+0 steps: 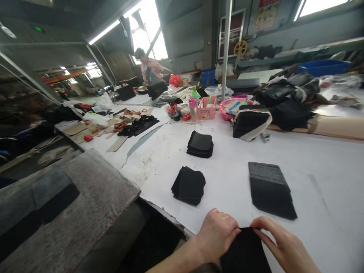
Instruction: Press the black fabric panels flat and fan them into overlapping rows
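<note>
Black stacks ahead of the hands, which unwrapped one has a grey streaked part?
The right-hand stack, beyond the right hand: its far part is streaked grey, while the nearer left stack and farther left stack show no such streaks.

The head camera looks forward and down across the white table (pixel 227 182).

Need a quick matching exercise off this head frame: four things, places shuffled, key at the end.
1. Black piece
2. Grey-banded dark stack
3. Small red object
4. Yellow wheel

A. By the left edge of the white table
B. Near the back wall
C. Gripped at its far edge by the left hand and right hand
D. On the white table, just beyond the right hand

Pairs: 1-C, 2-D, 3-A, 4-B
</note>
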Action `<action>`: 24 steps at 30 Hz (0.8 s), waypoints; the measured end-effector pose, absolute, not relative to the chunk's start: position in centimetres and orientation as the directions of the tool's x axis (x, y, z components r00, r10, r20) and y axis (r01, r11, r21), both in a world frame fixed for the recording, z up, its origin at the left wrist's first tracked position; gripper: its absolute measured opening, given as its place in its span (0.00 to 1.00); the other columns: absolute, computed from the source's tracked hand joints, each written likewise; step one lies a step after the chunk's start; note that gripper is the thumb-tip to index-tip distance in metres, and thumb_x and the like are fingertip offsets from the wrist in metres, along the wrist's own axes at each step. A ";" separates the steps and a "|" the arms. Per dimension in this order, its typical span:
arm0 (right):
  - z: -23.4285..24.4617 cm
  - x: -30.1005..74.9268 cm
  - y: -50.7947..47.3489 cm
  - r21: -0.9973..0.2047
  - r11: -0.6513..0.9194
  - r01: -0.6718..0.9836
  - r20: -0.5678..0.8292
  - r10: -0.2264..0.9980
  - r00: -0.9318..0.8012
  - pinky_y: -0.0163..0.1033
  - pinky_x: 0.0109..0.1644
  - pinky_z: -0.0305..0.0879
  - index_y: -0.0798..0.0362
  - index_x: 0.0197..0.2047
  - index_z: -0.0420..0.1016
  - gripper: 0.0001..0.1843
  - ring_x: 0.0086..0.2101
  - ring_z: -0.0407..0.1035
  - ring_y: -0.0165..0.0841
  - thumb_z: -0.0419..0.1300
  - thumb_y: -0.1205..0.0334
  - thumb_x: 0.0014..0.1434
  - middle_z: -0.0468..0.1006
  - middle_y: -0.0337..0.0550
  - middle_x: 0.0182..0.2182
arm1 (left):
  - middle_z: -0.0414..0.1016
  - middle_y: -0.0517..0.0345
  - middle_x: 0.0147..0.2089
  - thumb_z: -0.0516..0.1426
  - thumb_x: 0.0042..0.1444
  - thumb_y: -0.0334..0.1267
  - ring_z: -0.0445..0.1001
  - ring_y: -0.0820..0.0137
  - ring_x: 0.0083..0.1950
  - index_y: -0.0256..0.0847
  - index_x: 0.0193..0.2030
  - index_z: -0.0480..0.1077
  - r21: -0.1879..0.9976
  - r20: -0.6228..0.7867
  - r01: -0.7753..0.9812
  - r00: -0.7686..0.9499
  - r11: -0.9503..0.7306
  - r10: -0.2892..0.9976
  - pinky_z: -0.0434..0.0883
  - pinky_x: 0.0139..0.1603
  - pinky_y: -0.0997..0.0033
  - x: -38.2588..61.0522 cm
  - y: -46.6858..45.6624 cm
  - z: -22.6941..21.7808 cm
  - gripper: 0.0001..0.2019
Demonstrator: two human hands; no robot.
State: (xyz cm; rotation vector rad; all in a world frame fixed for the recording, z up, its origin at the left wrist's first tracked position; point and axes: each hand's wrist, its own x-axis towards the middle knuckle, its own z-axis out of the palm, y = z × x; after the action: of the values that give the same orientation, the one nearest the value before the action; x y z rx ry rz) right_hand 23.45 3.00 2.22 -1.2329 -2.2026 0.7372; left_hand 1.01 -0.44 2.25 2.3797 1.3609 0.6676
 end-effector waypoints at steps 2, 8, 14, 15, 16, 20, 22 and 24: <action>2.1 24.2 3.7 -0.657 0.424 0.623 0.197 0.895 -0.400 0.37 0.34 0.74 0.43 0.37 0.74 0.11 0.33 0.77 0.37 0.55 0.48 0.62 0.80 0.39 0.34 | 0.75 0.59 0.32 0.54 0.64 0.38 0.73 0.70 0.33 0.41 0.35 0.69 0.588 0.242 0.700 0.325 -0.405 0.914 0.64 0.38 0.68 -0.7 -0.6 3.3 0.07; 0.7 26.4 5.2 -0.520 0.387 0.761 0.235 0.922 -0.309 0.35 0.27 0.71 0.43 0.39 0.74 0.18 0.30 0.76 0.35 0.51 0.41 0.63 0.81 0.38 0.36 | 0.72 0.60 0.30 0.48 0.68 0.44 0.69 0.72 0.30 0.40 0.43 0.68 0.827 0.185 0.562 -0.284 0.007 0.941 0.63 0.30 0.75 -8.0 1.0 4.9 0.12; -1.7 27.2 6.6 -0.216 0.432 0.875 0.419 0.851 -0.317 0.46 0.41 0.70 0.50 0.44 0.73 0.27 0.43 0.73 0.44 0.40 0.42 0.68 0.77 0.49 0.46 | 0.77 0.52 0.41 0.50 0.64 0.34 0.75 0.63 0.42 0.39 0.48 0.69 0.461 0.346 0.871 -0.352 0.169 0.870 0.69 0.43 0.66 -12.6 2.4 0.6 0.10; -1.8 27.3 6.8 -0.166 0.421 0.892 0.442 0.840 -0.314 0.48 0.42 0.69 0.52 0.46 0.73 0.28 0.45 0.72 0.46 0.40 0.42 0.68 0.76 0.51 0.46 | 0.77 0.51 0.43 0.50 0.64 0.34 0.75 0.62 0.43 0.39 0.49 0.69 0.430 0.361 0.887 -0.341 0.169 0.868 0.69 0.43 0.65 -12.9 2.4 0.0 0.10; -1.9 27.4 6.9 -0.132 0.408 0.903 0.454 0.835 -0.311 0.49 0.42 0.68 0.53 0.48 0.73 0.28 0.45 0.71 0.46 0.40 0.43 0.69 0.76 0.52 0.47 | 0.76 0.50 0.44 0.50 0.64 0.35 0.75 0.62 0.44 0.38 0.50 0.69 0.419 0.372 0.892 -0.342 0.172 0.863 0.70 0.43 0.65 -13.0 2.3 -0.4 0.11; -1.5 27.5 6.9 -0.103 0.397 0.912 0.440 0.841 -0.316 0.47 0.44 0.67 0.52 0.49 0.74 0.20 0.45 0.71 0.43 0.45 0.52 0.70 0.76 0.50 0.46 | 0.76 0.51 0.43 0.52 0.64 0.35 0.75 0.64 0.41 0.38 0.54 0.67 0.404 0.409 0.893 -0.371 0.200 0.834 0.69 0.38 0.68 -13.2 2.0 -1.1 0.13; -1.3 27.4 6.8 -0.110 0.410 0.905 0.433 0.840 -0.328 0.46 0.45 0.67 0.52 0.47 0.75 0.16 0.44 0.71 0.41 0.48 0.57 0.69 0.76 0.48 0.45 | 0.76 0.54 0.39 0.52 0.63 0.35 0.74 0.66 0.38 0.38 0.55 0.67 0.396 0.419 0.888 -0.400 0.233 0.815 0.67 0.34 0.70 -13.3 2.0 -1.2 0.14; -1.3 27.3 6.6 -0.149 0.416 0.897 0.435 0.842 -0.318 0.44 0.45 0.67 0.51 0.45 0.76 0.15 0.44 0.71 0.40 0.48 0.60 0.69 0.77 0.48 0.44 | 0.75 0.55 0.38 0.52 0.63 0.36 0.73 0.67 0.35 0.39 0.55 0.67 0.377 0.431 0.893 -0.403 0.245 0.808 0.65 0.31 0.71 -13.5 2.1 -1.3 0.15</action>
State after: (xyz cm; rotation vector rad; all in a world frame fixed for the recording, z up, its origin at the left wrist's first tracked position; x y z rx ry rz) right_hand 27.28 6.62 -1.30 -1.4784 -2.2289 -0.1647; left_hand -13.50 2.10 -1.30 1.7858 2.5906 0.9588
